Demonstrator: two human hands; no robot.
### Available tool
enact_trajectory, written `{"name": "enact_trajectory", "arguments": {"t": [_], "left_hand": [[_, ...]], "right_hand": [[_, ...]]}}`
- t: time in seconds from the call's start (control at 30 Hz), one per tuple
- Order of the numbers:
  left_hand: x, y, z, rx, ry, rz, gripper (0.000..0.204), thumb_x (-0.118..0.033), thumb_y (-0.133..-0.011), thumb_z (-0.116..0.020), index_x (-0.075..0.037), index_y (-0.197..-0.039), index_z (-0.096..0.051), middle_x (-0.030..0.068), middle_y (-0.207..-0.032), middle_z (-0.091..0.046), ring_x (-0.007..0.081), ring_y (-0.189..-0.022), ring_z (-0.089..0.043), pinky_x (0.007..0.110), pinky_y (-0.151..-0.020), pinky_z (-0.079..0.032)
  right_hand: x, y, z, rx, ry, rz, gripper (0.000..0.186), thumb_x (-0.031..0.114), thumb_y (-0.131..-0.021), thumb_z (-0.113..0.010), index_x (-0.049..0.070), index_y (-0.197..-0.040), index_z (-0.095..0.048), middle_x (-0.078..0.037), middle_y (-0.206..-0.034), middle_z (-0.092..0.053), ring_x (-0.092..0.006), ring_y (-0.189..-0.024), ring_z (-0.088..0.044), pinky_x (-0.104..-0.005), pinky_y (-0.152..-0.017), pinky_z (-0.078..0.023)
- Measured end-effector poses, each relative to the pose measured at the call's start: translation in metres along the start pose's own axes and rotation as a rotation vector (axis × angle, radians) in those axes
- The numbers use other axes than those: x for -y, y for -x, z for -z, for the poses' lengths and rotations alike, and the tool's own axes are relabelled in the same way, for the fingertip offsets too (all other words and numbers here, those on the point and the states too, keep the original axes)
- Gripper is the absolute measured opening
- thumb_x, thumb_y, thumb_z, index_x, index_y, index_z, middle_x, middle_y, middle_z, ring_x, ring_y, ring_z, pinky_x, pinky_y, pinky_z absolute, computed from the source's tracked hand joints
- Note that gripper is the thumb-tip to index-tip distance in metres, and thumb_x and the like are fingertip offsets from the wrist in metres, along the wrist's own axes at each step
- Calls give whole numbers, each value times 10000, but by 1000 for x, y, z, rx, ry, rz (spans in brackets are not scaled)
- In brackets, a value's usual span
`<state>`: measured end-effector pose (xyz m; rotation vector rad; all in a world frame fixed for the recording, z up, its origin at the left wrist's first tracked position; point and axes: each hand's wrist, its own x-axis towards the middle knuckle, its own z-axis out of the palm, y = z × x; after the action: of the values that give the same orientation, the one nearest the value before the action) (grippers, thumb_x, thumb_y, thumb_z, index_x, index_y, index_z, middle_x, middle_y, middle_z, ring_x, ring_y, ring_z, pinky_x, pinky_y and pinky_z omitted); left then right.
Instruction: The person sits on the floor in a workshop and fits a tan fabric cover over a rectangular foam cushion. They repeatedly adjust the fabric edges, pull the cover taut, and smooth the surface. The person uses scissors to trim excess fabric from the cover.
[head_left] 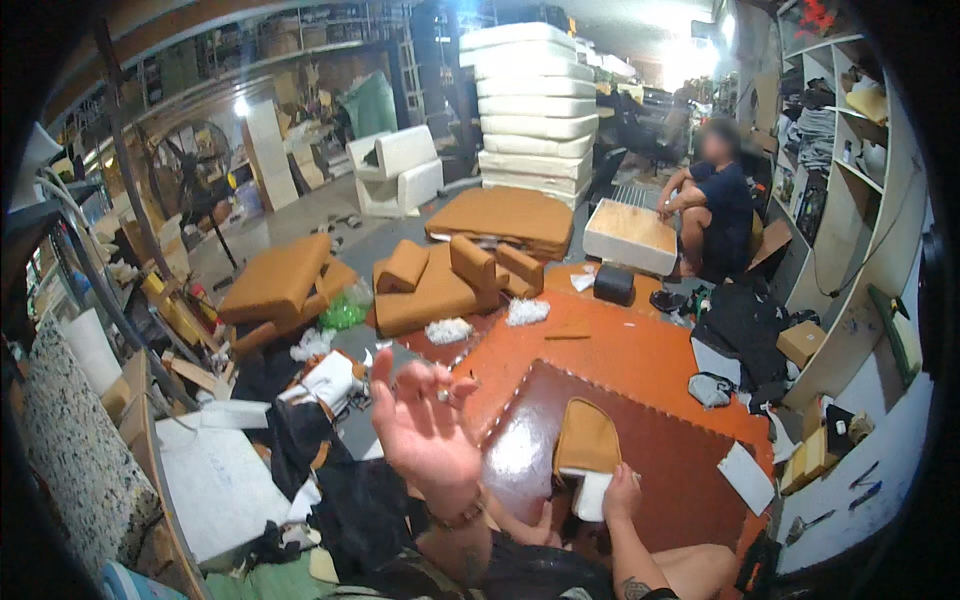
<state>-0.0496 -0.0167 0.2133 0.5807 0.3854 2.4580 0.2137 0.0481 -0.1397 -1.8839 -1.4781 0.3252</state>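
Note:
My left hand point(428, 435) is raised in the middle foreground, palm up. Its thumb stands out to the left and the other fingers are loosely bent, with a ring on one of them. Nothing shows in the palm. Lower right, my right hand point(623, 493) is closed on the side of a small foam cushion point(592, 495). A tan cover point(588, 437) sits over the cushion's far end, leaving the white near end bare. The cushion rests between my bent legs above a dark red floor mat point(670, 455).
Tan upholstered cushions point(425, 290) lie ahead, with a flat tan stack point(500, 220) behind them. White cushions point(537, 110) form a tall stack at the back. A person point(715, 200) crouches beside a white box-shaped base point(630, 237). Shelves point(850, 150) line the right; scraps point(330, 380) lie left.

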Motion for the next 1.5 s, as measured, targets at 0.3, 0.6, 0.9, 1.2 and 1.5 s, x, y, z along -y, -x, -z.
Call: {"name": "enact_trajectory", "arguments": {"t": [0.3, 0.6, 0.9, 1.2, 1.5], "left_hand": [[-8, -88, 316, 2, -973, 905, 627, -550, -1071, -477, -82, -1489, -482, 100, -1211, -635, 185, -920, -670, 409, -738, -612], [7, 21, 510, -487, -1037, 1194, 827, -673, -1021, -460, -48, -1560, -397, 197, -1415, -565, 353, -1089, -625, 549, -923, -552], [9, 28, 547, -514, -1046, 1233, 834, -682, -1020, -453, -52, -1562, -392, 171, -1297, -610, 303, -1028, -616, 540, -925, -523], [12, 32, 547, -516, -1032, 1212, 823, -669, -1017, -478, -41, -1545, -413, 151, -1243, -633, 234, -889, -606, 460, -868, -543], [16, 32, 554, -512, -1065, 1203, 809, -681, -1005, -493, -47, -1505, -457, 123, -1158, -659, 189, -804, -596, 418, -772, -540]], "right_hand": [[-20, -15, -18, 9, 53, 32, 364, 291, -1079, -466, 42, -1255, -665, -222, -1154, -710, -430, -1065, -663, -514, -903, -520], [-14, -23, -12, 23, 141, 82, 362, 288, -1080, -466, 42, -1249, -671, -232, -1109, -725, -448, -1028, -676, -530, -877, -525], [-13, -25, -18, 33, 219, 78, 371, 311, -1078, -467, 53, -1251, -671, -236, -1120, -721, -454, -1027, -673, -531, -873, -527], [-23, -28, -19, 17, 206, 105, 361, 310, -1076, -471, 57, -1234, -673, -240, -1082, -725, -456, -1006, -684, -531, -862, -532], [-14, -24, -16, 33, 179, 84, 351, 301, -1073, -478, 60, -1237, -675, -231, -1095, -725, -443, -1020, -681, -522, -862, -530]]}}
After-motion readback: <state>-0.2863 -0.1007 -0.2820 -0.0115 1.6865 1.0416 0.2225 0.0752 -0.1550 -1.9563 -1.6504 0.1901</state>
